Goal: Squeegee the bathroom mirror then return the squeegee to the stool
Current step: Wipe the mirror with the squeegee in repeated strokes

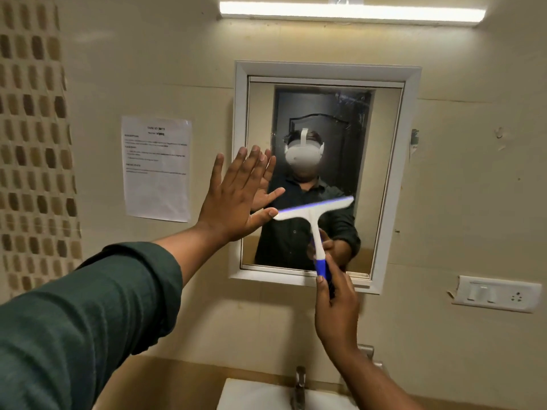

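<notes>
One white-framed rectangular wall mirror point(411, 119) hangs above one white ceramic basin point(254, 395) with a single metal tap point(299, 386), and one white plastic squeegee with a blue grip point(315, 216) is held up against the glass, its blade blurred and tilted across the lower middle of the pane. The right hand point(336, 309) has its fingers wrapped around the blue grip, while the left hand point(233, 199) is spread flat with all five fingers apart at the mirror's left edge, thumb tip just beside the blade's end. One printed paper sheet point(157, 168) is stuck to the wall left of the mirror, one white switch plate point(495, 293) sits to its right, and one lit tube lamp point(352, 13) runs above.
</notes>
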